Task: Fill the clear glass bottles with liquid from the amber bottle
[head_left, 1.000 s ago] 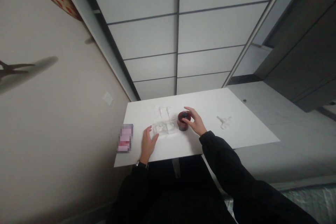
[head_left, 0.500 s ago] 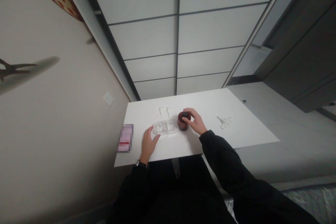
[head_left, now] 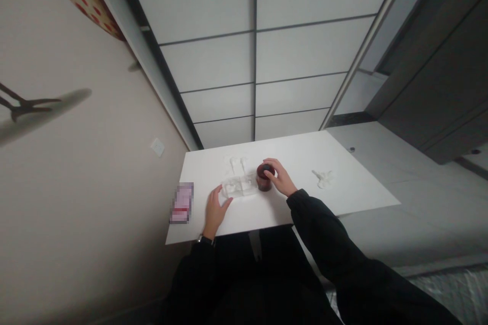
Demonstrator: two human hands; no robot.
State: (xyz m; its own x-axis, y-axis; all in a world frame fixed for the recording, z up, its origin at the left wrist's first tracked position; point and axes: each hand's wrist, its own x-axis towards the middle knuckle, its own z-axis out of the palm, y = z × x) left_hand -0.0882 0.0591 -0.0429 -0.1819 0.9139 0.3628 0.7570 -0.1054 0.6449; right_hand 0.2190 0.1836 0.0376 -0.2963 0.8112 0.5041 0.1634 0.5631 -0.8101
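Observation:
My left hand [head_left: 215, 210] curls round the left end of a clear plastic box [head_left: 240, 188], its thumb at the near edge and its fingers at the far side. Just right of the box, a round dark red jar [head_left: 264, 183] stands upright on the white table [head_left: 297, 208]. My right hand [head_left: 280, 177] reaches over the jar's top from the right, thumb and fingers closed about its rim near a dark knob [head_left: 266, 168]. Behind the box lie two small white spoon-shaped pieces [head_left: 234, 164]. What the box holds is too blurred to tell.
A crumpled white piece [head_left: 324, 179] with a short stem lies on the table's right side. A pink, pixelated flat item [head_left: 182, 203] lies near the left edge. The wall with a socket [head_left: 157, 147] is close on the left, and white sliding panels [head_left: 224, 101] stand behind.
The whole view has shifted slightly as the head moved. Both hands stay at the box and the jar, with little visible movement.

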